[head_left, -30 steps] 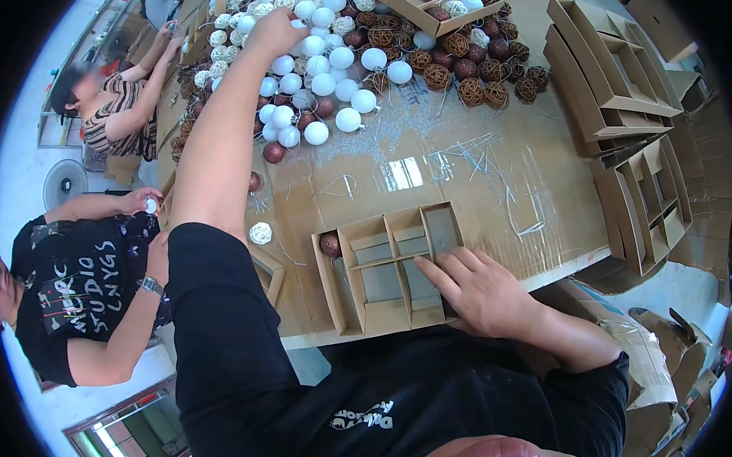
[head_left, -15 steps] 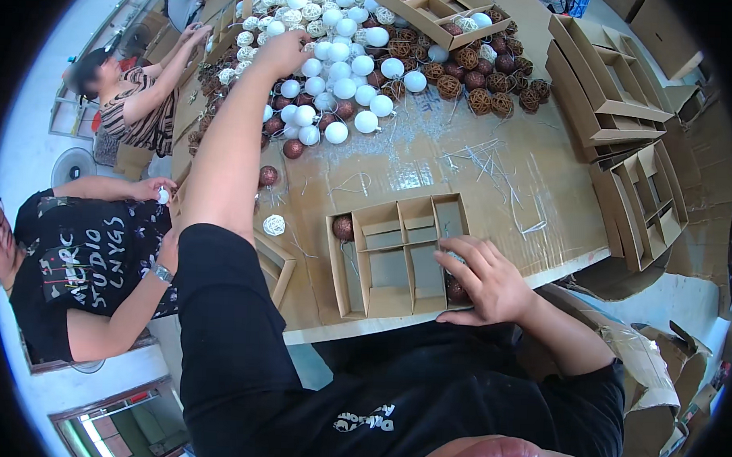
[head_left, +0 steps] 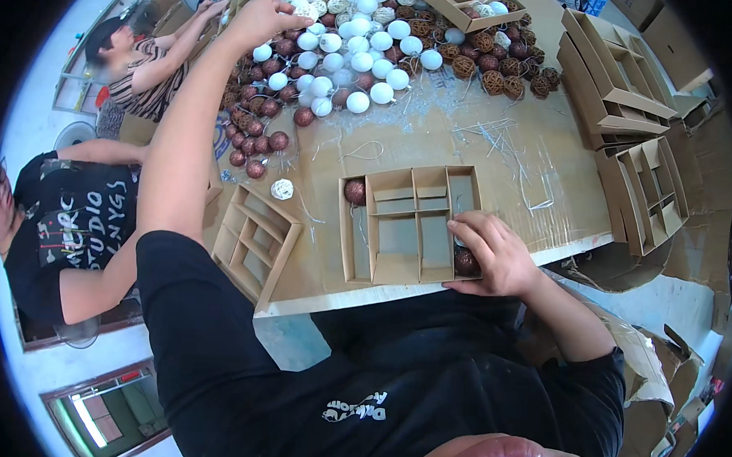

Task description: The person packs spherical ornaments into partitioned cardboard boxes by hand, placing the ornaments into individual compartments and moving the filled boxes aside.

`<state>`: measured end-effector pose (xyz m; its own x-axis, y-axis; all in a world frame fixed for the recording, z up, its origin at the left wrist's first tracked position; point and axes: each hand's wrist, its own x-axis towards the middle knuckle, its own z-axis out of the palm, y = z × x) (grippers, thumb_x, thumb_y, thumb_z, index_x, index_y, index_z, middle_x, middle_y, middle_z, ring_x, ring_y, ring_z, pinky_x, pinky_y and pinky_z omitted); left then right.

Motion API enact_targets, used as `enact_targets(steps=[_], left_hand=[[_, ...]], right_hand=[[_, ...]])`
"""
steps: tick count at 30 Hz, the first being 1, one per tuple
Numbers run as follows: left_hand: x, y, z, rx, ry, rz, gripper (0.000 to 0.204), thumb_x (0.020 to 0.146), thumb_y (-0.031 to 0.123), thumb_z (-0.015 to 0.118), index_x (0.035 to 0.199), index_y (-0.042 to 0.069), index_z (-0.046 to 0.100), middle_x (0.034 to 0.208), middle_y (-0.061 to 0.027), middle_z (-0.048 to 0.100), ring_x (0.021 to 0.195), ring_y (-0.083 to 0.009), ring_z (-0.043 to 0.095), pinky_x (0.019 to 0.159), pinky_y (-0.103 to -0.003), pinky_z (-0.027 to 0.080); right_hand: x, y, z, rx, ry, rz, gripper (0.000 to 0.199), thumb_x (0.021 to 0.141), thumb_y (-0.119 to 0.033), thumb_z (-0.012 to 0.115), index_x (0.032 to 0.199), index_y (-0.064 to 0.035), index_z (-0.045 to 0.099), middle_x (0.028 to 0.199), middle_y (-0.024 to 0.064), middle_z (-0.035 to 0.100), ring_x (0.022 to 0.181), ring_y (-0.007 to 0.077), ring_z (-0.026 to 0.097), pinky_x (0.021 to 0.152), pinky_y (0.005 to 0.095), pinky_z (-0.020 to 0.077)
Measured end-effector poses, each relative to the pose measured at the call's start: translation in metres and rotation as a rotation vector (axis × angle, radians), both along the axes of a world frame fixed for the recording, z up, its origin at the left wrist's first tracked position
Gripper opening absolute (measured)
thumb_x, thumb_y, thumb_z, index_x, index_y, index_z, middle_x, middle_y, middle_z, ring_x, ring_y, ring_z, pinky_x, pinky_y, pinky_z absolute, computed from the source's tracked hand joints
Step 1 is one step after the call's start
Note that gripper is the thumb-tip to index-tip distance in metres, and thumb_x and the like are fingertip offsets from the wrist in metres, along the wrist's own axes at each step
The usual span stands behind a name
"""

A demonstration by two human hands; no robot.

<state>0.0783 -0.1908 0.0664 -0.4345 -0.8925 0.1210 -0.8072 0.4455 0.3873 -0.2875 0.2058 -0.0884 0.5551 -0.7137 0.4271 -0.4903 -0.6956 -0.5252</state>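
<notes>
A divided cardboard box (head_left: 394, 224) lies near the table's front edge, with one glittery brown ball (head_left: 355, 191) in its far left corner. My right hand (head_left: 498, 257) is closed over the box's near right corner, fingers over the compartment and thumb along the front wall. Beside those fingers another brown ball (head_left: 466, 262) sits in the corner. Far off at the upper left, my left hand (head_left: 264, 19) reaches to the heap, thumb and forefinger apart beside a white woven ball (head_left: 304, 9). Whether it touches that ball is hard to see.
White balls (head_left: 357, 102), brown balls and brown woven balls (head_left: 492, 81) cover the table's far side. A second divided box (head_left: 255, 242) lies at left, near a loose white woven ball (head_left: 282, 189). Stacked boxes (head_left: 617, 72) stand at right. Two people sit at left.
My left hand has moved farther up and left over the heap, and its fingers have spread. The right hand stays at the box corner. The view has shifted, showing more of the second box.
</notes>
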Motion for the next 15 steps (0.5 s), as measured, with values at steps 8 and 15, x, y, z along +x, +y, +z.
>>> enact_targets(steps=[8, 15], left_hand=[[-0.004, 0.139, 0.018, 0.248, 0.207, -0.138, 0.041, 0.091, 0.013, 0.085, 0.122, 0.004, 0.060, 0.113, -0.0024, 0.070, 0.098, -0.0075, 0.067, 0.081, -0.024, 0.054], [-0.019, 0.139, 0.017, -0.088, 0.233, 0.110, 0.040, 0.092, 0.022, 0.079, 0.122, 0.000, 0.065, 0.109, -0.0120, 0.067, 0.096, -0.0248, 0.065, 0.081, -0.039, 0.053]], right_hand=[[0.002, 0.001, 0.004, -0.017, 0.005, -0.029, 0.090, 0.078, -0.041, 0.089, 0.148, -0.0019, 0.050, 0.137, 0.0178, 0.057, 0.122, 0.0386, 0.061, 0.103, 0.0472, 0.0526], [0.007, 0.000, 0.002, -0.054, 0.037, -0.007, 0.089, 0.078, -0.041, 0.089, 0.147, -0.0014, 0.050, 0.138, 0.0182, 0.056, 0.123, 0.0390, 0.059, 0.104, 0.0477, 0.0517]])
